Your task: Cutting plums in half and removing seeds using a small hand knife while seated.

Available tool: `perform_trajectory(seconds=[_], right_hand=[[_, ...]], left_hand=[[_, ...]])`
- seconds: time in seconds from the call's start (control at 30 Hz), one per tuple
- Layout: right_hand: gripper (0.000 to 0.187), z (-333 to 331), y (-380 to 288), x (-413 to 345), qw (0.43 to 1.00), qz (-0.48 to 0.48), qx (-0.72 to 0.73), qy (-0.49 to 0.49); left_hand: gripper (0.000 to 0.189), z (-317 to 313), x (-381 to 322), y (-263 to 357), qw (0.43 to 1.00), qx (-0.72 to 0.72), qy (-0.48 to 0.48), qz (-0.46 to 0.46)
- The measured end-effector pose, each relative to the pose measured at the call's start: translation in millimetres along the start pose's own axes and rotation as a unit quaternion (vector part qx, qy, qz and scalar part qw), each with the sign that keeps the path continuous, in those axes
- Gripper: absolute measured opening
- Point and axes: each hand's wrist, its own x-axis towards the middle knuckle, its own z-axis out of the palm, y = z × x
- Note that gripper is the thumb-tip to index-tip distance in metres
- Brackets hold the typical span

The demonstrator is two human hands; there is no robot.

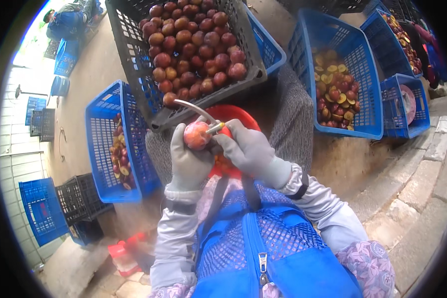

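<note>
My left hand, in a grey glove, holds a red plum between thumb and fingers. In my gloved right hand is a small curved-blade knife, its handle end close against the plum's right side. The blade arcs up and left above the fruit. Beneath both hands, between my knees, a red basin shows partly, with small orange pieces inside that are mostly hidden. A black plastic crate of whole plums stands just beyond the hands.
At left, a blue crate holds cut plums; another blue crate of halved plums stands at right. Beside it, a smaller blue crate contains a pink round object. Stone paving lies lower right. A person bends at upper left.
</note>
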Motion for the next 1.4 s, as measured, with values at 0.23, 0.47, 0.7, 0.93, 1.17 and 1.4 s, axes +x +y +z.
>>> perform_trajectory(seconds=[0.23, 0.47, 0.7, 0.93, 1.17, 1.4], right_hand=[[0.021, 24, 16, -21, 0.975, -0.095, -0.190, 0.061], [0.021, 26, 22, -26, 0.974, -0.080, -0.208, 0.039], [0.024, 30, 39, -29, 0.986, 0.044, -0.152, -0.045], [0.027, 41, 40, -27, 0.917, 0.294, 0.259, -0.077], [0.038, 17, 43, -20, 0.651, 0.278, 0.650, -0.278], [0.029, 7, 19, -13, 0.865, 0.281, 0.405, -0.093]], left_hand=[[0.055, -24, -9, -31, 0.963, 0.195, 0.134, 0.132], [0.043, -7, -11, -27, 0.982, 0.069, 0.168, 0.054], [0.040, -19, -2, -46, 0.891, 0.365, 0.219, 0.159], [0.023, -40, 7, -54, 0.753, 0.546, 0.207, 0.302], [0.043, -22, 0, -47, 0.930, 0.217, 0.189, 0.229], [0.052, -33, 3, -28, 0.991, -0.093, 0.051, 0.087]])
